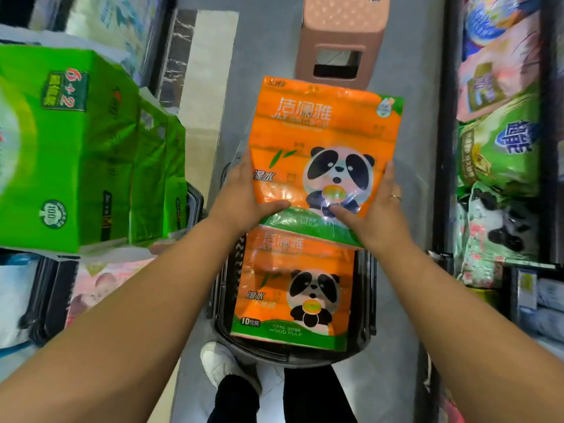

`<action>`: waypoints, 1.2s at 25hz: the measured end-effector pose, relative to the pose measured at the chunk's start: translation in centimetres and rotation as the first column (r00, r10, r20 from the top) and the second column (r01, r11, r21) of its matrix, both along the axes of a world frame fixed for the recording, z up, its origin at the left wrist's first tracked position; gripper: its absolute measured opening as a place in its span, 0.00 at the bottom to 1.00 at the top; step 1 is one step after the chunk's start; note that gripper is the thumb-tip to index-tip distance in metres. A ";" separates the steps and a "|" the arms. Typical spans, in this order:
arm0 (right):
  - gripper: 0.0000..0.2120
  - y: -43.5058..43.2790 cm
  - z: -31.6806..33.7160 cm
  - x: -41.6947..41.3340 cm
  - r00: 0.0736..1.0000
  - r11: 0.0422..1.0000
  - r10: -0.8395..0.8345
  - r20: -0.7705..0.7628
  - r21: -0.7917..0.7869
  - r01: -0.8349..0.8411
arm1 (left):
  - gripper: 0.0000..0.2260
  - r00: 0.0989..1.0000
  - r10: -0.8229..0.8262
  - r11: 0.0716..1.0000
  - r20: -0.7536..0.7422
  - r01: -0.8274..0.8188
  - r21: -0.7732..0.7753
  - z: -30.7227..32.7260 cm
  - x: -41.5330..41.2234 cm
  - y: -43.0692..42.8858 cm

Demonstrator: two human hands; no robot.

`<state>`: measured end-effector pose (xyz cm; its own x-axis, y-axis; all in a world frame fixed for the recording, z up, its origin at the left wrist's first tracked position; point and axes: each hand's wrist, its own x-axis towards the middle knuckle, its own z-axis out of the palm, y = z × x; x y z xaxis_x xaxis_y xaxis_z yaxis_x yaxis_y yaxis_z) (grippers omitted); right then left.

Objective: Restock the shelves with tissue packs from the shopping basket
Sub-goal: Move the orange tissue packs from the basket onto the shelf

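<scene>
– White shoe (218, 366) at the lower edge, dark shopping basket (305, 358) just beyond it: why does the basket stand there?

– It sits on the aisle floor directly before the person's feet, so both arms can reach it without a step. One orange basket pack (290, 288) lies flat inside, panda side up, covering most of the bottom.

– And the second pack?

– The held pack (323, 132) is raised over the basket's far end. Its lower edge overlaps the basket pack in this view; whether they touch cannot be told. The left hand (241, 199) clasps its left edge and the right hand (378, 209) its right edge, both low on the pack. Each thumb lies across the front film, and the fingers wrap behind, mostly hidden. A grip from both sides probably suits a wide, soft bundle that would sag from one corner.

– Where should it go?

– Green packs (76, 148) stand upright in a row at the left, near the left forearm. Mixed packs (500, 154) fill the bays behind the dark shelf post (442, 132) at the right. No orange stock shows on either side, so the slot cannot be named.

– Farthest object?

– Pink stool (341, 38), on the floor beyond the held pack, well apart from the basket; perhaps kept for the upper shelves.
</scene>
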<state>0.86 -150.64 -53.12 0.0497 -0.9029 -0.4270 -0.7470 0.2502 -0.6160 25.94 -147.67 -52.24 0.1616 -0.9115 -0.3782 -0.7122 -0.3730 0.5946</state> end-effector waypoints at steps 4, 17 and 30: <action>0.62 0.6 -2.0 0.3 0.940 0.979 -0.202 0.275 0.048 0.196 | 0.46 0.957 0.212 0.977 -0.196 -0.203 0.066 -0.7 -0.4 0.3; 0.51 10.9 10.0 2.8 0.842 0.978 -0.199 0.502 0.046 0.204 | 0.35 0.852 0.355 0.932 -0.385 -0.353 0.078 10.6 2.3 11.7; 0.52 23.6 32.0 9.4 0.861 0.993 0.095 0.500 -0.114 -0.043 | 0.39 0.755 0.441 0.842 -0.485 -0.535 -0.067 32.0 8.1 31.0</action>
